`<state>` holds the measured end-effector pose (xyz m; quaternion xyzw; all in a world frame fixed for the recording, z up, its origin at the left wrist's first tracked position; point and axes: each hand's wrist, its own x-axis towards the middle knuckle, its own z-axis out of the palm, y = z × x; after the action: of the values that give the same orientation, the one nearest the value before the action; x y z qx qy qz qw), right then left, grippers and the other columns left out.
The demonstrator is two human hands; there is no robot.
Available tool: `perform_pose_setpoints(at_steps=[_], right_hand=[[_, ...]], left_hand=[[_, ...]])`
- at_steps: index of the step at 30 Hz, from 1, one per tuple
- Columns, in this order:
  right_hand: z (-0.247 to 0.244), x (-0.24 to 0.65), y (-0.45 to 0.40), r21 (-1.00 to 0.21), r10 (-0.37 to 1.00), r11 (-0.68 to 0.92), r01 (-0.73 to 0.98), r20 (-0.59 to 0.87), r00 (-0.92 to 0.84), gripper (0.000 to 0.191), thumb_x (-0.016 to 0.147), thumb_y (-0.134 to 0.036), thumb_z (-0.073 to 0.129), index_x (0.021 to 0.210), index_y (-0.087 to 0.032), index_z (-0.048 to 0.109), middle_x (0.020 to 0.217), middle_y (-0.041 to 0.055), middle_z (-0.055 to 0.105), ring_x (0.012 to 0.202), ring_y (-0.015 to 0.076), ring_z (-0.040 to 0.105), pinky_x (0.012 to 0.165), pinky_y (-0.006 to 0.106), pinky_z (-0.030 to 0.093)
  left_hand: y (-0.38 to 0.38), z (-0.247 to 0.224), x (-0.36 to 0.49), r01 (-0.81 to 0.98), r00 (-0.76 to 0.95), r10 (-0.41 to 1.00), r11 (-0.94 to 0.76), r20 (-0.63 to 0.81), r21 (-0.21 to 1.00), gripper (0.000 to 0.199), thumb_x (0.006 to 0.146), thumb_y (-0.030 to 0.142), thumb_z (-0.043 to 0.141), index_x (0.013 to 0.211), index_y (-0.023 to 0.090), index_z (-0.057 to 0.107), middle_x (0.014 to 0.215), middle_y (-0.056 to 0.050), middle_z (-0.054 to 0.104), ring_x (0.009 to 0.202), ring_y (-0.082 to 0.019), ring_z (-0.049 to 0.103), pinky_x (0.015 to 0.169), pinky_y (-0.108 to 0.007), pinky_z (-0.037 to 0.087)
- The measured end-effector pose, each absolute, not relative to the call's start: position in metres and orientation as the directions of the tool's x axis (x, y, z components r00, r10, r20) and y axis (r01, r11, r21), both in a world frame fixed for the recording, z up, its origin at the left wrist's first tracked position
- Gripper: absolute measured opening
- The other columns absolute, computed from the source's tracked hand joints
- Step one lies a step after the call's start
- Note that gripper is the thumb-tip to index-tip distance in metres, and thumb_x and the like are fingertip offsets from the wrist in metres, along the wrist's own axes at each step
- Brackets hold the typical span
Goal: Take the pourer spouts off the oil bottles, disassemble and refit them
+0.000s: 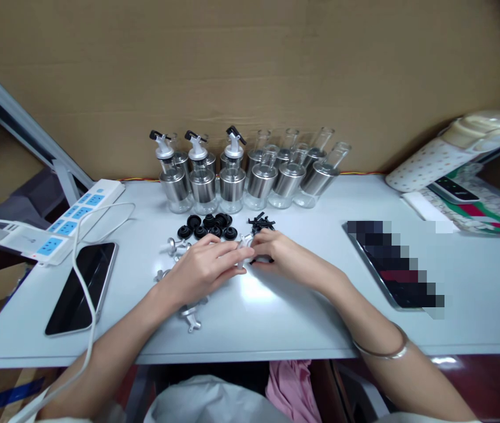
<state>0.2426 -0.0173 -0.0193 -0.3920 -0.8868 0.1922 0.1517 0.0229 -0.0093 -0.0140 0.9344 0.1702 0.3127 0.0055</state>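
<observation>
My left hand is closed on a silver pourer spout, held just above the table. My right hand meets it from the right with fingers pinched at the spout's side; what they grip is mostly hidden. Beyond my right fingers lies a small pile of black levers. Several black ribbed stoppers are grouped behind my left hand. Other silver spouts lie around and partly under my left hand and wrist.
Glass bottles with steel sleeves stand in rows at the back; three front-left ones carry pourers. A power strip and a phone with a white cable lie left. Another phone and a dotted flask are right.
</observation>
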Motion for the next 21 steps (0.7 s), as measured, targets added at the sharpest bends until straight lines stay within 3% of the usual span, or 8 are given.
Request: perform_pose_setpoints(at_steps=[9, 14, 21], right_hand=[[-0.002, 0.246, -0.020, -0.654, 0.846, 0.528, 0.542, 0.344, -0.408, 0.013, 0.082, -0.013, 0.057, 0.088, -0.018, 0.068, 0.079, 0.0039, 0.067, 0.077, 0.0163, 0.060, 0.070, 0.029, 0.046], [-0.003, 0.244, -0.021, -0.866, 0.920, 0.386, 0.319, 0.333, -0.208, 0.008, 0.079, -0.026, 0.068, 0.079, -0.019, 0.069, 0.077, 0.0033, 0.070, 0.072, 0.0160, 0.062, 0.070, 0.031, 0.048], [-0.007, 0.240, -0.019, -0.917, 0.920, 0.378, 0.125, 0.357, -0.165, 0.017, 0.072, -0.035, 0.076, 0.076, -0.020, 0.071, 0.077, 0.0038, 0.071, 0.073, 0.0170, 0.063, 0.071, 0.034, 0.050]], left_hand=[[-0.012, -0.012, 0.025, 0.306, 0.740, 0.321, -0.943, 0.592, 0.129, 0.020, 0.096, 0.024, 0.047, 0.113, 0.013, 0.051, 0.090, -0.007, 0.070, 0.071, -0.013, 0.066, 0.071, -0.029, 0.050], [-0.013, -0.012, 0.024, 0.310, 0.750, 0.338, -0.939, 0.569, 0.149, 0.021, 0.098, 0.027, 0.044, 0.113, 0.013, 0.051, 0.093, -0.007, 0.072, 0.070, -0.013, 0.067, 0.071, -0.029, 0.050], [-0.015, -0.012, 0.026, 0.316, 0.760, 0.321, -0.942, 0.565, 0.111, 0.021, 0.098, 0.028, 0.041, 0.110, 0.014, 0.052, 0.092, -0.007, 0.072, 0.078, -0.015, 0.068, 0.070, -0.028, 0.051]])
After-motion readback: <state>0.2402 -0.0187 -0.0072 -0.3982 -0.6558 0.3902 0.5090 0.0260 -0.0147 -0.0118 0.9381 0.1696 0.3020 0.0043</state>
